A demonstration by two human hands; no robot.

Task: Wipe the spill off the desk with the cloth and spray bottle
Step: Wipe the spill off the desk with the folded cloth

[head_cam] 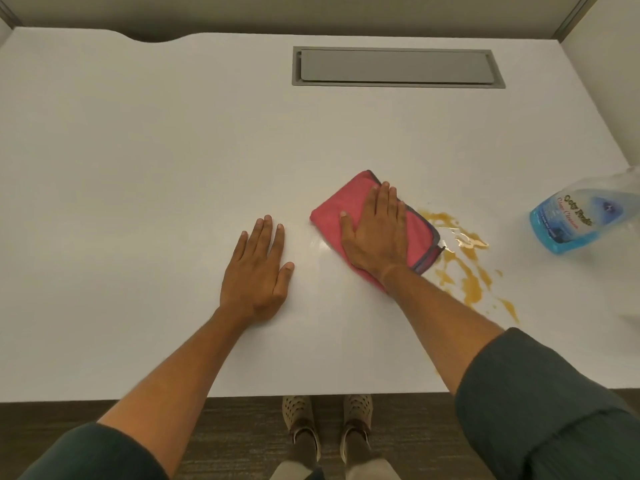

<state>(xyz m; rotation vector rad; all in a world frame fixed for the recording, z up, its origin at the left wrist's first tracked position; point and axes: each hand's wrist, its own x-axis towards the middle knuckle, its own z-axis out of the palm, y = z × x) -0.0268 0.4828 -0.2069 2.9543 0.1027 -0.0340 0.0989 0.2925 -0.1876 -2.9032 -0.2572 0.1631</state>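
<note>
Item: cloth (349, 213), pink with a grey bound edge, folded to several layers; lies flat on the white table (138, 150) right of centre, its right edge touching the spill (464, 268). Likely soft, light and limp; best worked under a flat palm, or lifted by pinching a folded edge. Right hand (375, 233): pressed flat on the cloth, fingers (384, 199) straight and close together, gripping nothing. Left hand (258, 275): flat on the bare table well left of the cloth, fingers spread slightly, holding nothing. Spill: amber liquid, streaked and wet, running toward the near edge; most remains unwiped. Spray bottle (568, 220): clear plastic, blue fluid, at the far right, apart from both hands; blurred, trigger not visible. Probably smooth and light; take by the neck.
</note>
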